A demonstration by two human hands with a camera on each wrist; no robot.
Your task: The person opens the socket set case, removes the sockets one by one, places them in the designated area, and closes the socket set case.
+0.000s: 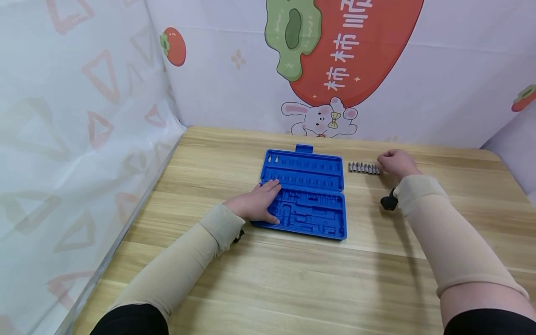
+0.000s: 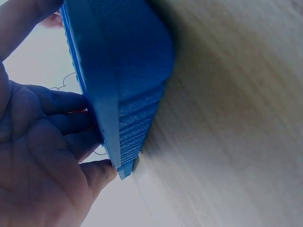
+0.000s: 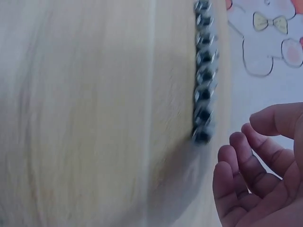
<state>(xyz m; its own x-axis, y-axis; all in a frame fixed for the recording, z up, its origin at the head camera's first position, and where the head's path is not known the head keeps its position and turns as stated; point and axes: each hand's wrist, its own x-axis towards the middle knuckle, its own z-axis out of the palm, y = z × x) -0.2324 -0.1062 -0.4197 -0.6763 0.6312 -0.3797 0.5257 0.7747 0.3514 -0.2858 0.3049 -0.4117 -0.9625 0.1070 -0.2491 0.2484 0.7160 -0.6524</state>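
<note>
A blue plastic tool case (image 1: 310,211) lies unfolded on the table, its moulded slots facing up. Two small metal bits (image 1: 273,159) sit in the upper left slots of its far half. My left hand (image 1: 258,202) rests on the case's left side, fingers extended over the rim; in the left wrist view the fingertips touch the case edge (image 2: 106,94). To the right of the case stands a tight row of several small metal bits (image 1: 363,168). My right hand (image 1: 398,163) is just beyond the row's right end, fingers loosely bent, apart from the bits (image 3: 204,75) in the right wrist view.
The wooden table (image 1: 293,284) carries the case and bits. Behind it hangs a white printed cloth (image 1: 226,93), and another white cloth (image 1: 83,163) runs along the left edge. A latch tab (image 1: 304,148) sticks out from the case's far edge.
</note>
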